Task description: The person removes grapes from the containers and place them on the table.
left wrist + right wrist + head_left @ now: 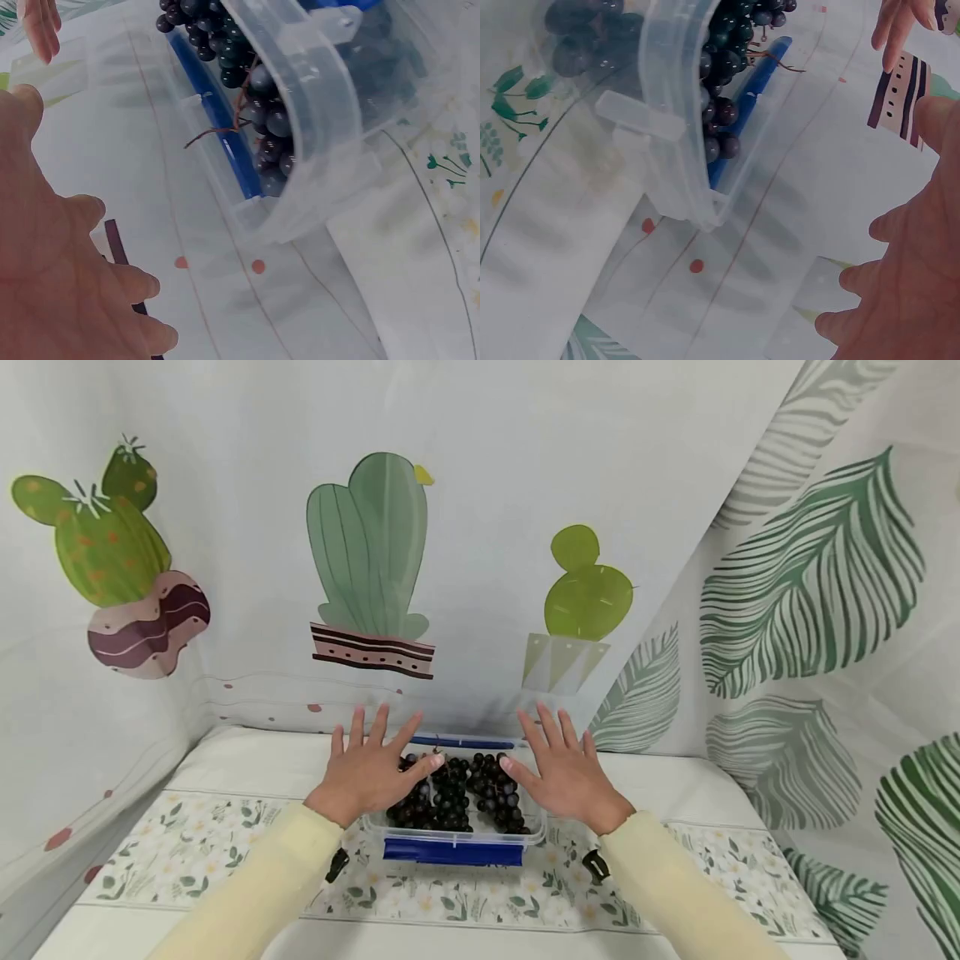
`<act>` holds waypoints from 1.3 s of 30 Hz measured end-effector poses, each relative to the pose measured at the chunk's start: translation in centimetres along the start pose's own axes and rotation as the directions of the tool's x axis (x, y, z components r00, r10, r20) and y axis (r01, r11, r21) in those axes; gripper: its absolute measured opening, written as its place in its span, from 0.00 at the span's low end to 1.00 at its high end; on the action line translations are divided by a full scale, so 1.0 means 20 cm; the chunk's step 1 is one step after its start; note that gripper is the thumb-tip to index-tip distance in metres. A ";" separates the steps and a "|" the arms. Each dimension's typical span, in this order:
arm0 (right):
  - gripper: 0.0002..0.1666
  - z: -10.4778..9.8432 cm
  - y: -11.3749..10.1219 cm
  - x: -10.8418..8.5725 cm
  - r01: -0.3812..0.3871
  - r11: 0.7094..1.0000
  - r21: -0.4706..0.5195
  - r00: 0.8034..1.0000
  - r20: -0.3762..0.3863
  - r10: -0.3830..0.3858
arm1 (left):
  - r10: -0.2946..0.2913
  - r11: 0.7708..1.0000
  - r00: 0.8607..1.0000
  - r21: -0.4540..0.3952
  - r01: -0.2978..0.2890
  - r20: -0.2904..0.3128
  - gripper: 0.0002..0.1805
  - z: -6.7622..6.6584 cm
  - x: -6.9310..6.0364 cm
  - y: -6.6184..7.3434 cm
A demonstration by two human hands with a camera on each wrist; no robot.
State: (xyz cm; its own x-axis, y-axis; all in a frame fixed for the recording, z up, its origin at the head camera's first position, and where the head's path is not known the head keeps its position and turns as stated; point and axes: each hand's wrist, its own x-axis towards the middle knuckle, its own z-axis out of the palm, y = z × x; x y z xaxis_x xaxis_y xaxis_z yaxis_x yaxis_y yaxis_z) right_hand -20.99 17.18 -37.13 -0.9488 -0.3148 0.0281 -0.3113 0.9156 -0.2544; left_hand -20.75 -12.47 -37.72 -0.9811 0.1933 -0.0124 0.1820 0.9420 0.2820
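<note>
Bunches of dark grapes [452, 793] lie inside a clear plastic container [457, 837] with blue clips, in the middle of the head view. My left hand [371, 774] is spread above the container's left side, palm down, and holds nothing. Over the right side my right hand [564, 774] mirrors it, fingers spread. Both wrist views show the hands apart from the container, the left hand [67, 247] and the right hand [907, 255] each with straight fingers. A thin brown stem [217, 131] sticks out over the container's far edge. The hands partly hide the container's sides.
The container stands on a white cloth with a floral band [480, 893]. Behind it hangs a white curtain [480, 568] printed with cacti, and leaf-patterned fabric [810, 585] hangs at the right.
</note>
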 end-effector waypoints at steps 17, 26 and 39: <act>0.48 0.08 0.06 -0.02 -0.002 1.000 0.015 0.999 0.033 0.001 | 0.011 0.999 1.000 -0.036 -0.010 0.017 0.47 0.08 -0.05 -0.08; 0.49 0.11 0.07 -0.01 -0.003 1.000 0.030 0.999 0.046 0.001 | 0.019 0.999 1.000 -0.043 -0.019 -0.006 0.47 0.13 -0.05 -0.13; 0.50 0.15 0.07 -0.01 -0.005 0.999 0.052 0.998 0.067 0.002 | 0.016 0.999 1.000 -0.051 -0.017 -0.007 0.48 0.18 -0.06 -0.17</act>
State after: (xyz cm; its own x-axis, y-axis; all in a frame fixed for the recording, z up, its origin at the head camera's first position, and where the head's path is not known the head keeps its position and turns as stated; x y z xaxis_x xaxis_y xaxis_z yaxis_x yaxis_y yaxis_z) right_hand -21.14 17.73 -40.46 -0.9434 -0.3294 -0.0374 -0.3032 0.9030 -0.3043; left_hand -19.99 -14.86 -42.13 -0.9784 0.2068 -0.0011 0.1948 0.9234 0.3308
